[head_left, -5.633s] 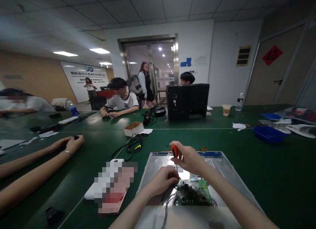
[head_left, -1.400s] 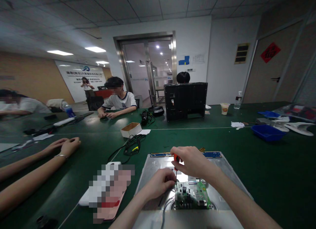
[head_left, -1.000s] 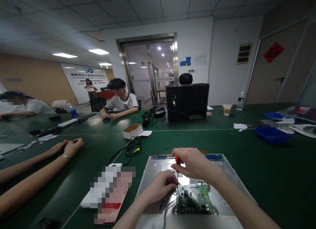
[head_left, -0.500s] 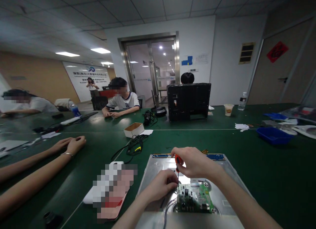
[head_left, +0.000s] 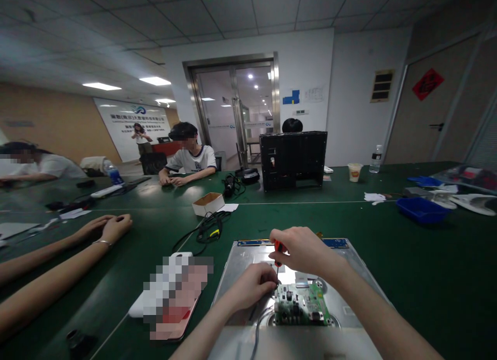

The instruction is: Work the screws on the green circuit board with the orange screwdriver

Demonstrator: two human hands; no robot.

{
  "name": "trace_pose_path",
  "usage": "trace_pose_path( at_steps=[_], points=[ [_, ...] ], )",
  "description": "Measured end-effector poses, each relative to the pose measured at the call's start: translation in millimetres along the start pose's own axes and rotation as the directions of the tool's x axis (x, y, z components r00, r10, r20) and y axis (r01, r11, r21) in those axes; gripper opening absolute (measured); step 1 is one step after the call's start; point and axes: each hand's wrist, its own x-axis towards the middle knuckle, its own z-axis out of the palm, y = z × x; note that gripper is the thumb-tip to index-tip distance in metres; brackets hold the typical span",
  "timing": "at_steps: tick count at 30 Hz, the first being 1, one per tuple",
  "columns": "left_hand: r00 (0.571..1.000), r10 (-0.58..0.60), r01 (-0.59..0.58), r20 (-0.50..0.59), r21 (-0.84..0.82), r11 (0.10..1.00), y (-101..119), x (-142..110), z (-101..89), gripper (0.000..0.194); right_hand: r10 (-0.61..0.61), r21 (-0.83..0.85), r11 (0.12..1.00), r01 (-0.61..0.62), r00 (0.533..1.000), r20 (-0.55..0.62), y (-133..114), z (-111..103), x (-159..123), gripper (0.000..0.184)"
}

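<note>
My right hand (head_left: 303,251) is wrapped round the red handle of a small screwdriver (head_left: 278,248), held upright with its tip down at the left edge of a green circuit board (head_left: 301,304). The board sits on a flat silver metal panel (head_left: 349,277) on the green table. My left hand (head_left: 252,285) is curled beside the board's left edge, fingertips pinched close to the screwdriver's tip; what they hold is hidden. A grey cable (head_left: 258,326) runs from the board toward me.
A phone (head_left: 171,298) lies left of the panel. A neighbour's forearms (head_left: 58,256) rest on the table at the left. Farther off are a black cable bundle (head_left: 209,228), a small cardboard box (head_left: 208,203), a black monitor back (head_left: 293,160), a blue tray (head_left: 421,209) and seated people.
Both hands stay at the board's left edge with the screwdriver upright; only small shifts of the hands and view. A standing person at the door has left.
</note>
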Motion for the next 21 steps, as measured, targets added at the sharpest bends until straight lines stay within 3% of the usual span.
trace_pose_path(
  at_steps=[5,9,15,21],
  points=[
    [1.000,-0.008,0.008,0.009,-0.002,1.000,-0.8,0.4,-0.4,0.013,-0.066,0.139,0.988,0.071,0.997,-0.041,3.0,-0.7,-4.9,0.025],
    [1.000,0.016,-0.016,0.021,-0.030,0.999,-4.7,1.1,0.5,0.013,-0.061,0.194,0.979,0.059,0.998,0.006,3.9,0.3,-5.1,0.033],
    [1.000,0.029,-0.029,0.003,-0.029,0.999,-4.6,0.2,1.0,0.015,-0.042,0.155,0.987,0.043,0.999,-0.006,-0.8,1.4,-3.7,0.028],
    [1.000,0.001,-0.001,-0.012,-0.020,1.000,-0.1,-0.8,0.3,0.015,-0.048,0.035,0.998,0.049,0.998,-0.049,-2.3,6.9,0.6,0.009]
  ],
)
